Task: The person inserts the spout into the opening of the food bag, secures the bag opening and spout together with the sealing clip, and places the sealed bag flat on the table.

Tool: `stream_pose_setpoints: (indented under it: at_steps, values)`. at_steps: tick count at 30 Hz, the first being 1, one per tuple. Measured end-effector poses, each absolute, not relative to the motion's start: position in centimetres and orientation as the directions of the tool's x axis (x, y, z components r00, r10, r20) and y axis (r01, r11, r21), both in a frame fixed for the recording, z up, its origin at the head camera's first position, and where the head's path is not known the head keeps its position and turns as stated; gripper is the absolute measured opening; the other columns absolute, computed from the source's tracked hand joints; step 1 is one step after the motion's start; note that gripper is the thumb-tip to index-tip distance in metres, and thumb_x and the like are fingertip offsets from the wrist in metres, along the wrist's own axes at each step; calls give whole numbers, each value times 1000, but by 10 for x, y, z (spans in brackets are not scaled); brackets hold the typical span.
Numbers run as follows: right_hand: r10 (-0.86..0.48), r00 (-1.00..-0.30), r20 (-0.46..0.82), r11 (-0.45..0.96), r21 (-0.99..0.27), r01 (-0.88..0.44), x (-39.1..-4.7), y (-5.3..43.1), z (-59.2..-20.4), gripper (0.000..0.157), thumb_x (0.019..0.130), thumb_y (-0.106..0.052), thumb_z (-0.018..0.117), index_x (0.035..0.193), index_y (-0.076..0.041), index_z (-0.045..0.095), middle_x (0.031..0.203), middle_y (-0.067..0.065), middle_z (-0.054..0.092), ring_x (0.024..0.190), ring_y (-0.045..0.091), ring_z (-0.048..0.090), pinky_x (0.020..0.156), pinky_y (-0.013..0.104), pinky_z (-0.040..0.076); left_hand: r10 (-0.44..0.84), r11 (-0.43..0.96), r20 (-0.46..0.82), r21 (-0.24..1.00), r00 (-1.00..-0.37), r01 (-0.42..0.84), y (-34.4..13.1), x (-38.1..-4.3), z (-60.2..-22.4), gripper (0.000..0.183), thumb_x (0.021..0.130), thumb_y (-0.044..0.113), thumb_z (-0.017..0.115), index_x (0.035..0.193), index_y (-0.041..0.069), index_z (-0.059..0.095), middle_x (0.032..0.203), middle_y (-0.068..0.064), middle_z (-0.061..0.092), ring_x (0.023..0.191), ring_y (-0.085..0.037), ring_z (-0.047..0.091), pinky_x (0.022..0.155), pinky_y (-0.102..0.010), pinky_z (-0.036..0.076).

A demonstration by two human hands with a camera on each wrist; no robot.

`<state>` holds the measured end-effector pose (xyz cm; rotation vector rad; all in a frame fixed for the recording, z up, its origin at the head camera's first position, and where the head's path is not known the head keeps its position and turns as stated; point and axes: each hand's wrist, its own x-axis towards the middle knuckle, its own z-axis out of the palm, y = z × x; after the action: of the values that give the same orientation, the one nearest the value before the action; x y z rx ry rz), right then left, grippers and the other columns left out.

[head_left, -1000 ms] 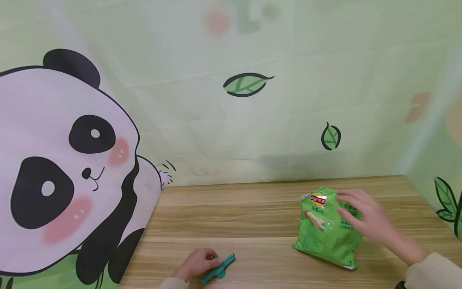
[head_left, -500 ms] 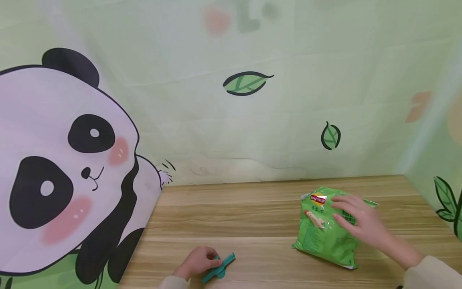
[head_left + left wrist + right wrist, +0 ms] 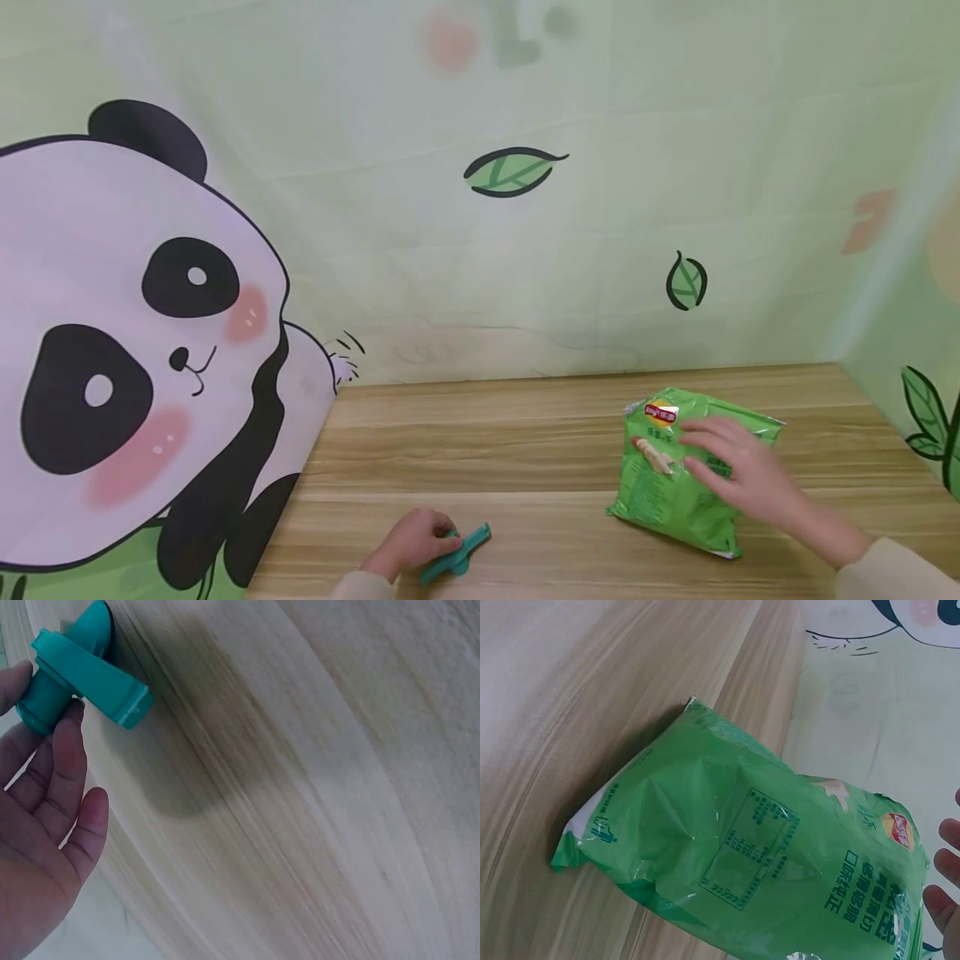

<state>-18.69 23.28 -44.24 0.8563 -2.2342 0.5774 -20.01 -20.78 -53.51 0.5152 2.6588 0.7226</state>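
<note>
My left hand pinches a teal bag clip low over the left-front part of the wooden table. In the left wrist view the clip shows a long bar and a round spout, with thumb and fingers at the spout. A full green bag of potato chips, with a red and yellow logo, leans on the table at the right. My right hand hovers in front of its upper right part, fingers loosely spread. In the right wrist view the fingertips sit beside the bag's top end.
The wood-grained table ends at the back against a pale green cloth backdrop printed with leaves. A large panda print fills the left side, and another printed cloth panel bounds the right.
My right hand has moved left and slightly down across the front of the chip bag, uncovering the bag's top right corner. The left hand and the bag clip stay nearly still.
</note>
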Motion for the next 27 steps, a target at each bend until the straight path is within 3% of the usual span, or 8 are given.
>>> stream_pose_setpoints:
  at_steps: [5,9,12,27]
  values:
    - [-420,-576,701,691,-164,-704,-186,231,-446,25,69,-13,68,92,-7,65,100,8,62,96,23,51,97,7,19,436,826,-165,463,-885,321,-204,-201,-534,22,81,31,61,85,11,67,75,5,64,66,-3,53,61,-24,45]
    - [-426,-581,694,694,-162,-702,-186,230,-449,25,68,-13,68,92,-8,65,100,7,63,96,21,52,89,21,33,429,836,-136,434,-893,335,-201,-203,-533,24,81,32,61,86,10,67,74,6,63,64,-2,50,60,-23,43]
    - [-432,-576,694,691,-157,-706,-186,229,-450,24,69,-13,68,92,-9,65,100,7,63,96,21,52,83,31,36,422,840,-127,427,-897,335,-199,-205,-533,25,81,32,61,88,8,67,74,6,62,64,-2,49,60,-22,43]
    - [-422,-584,693,685,-177,-706,-181,219,-457,25,67,-14,69,92,-10,65,100,3,63,95,18,52,80,31,39,442,824,-137,453,-886,341,-191,-204,-526,24,75,21,62,92,3,67,80,0,65,68,-5,51,62,-22,45]
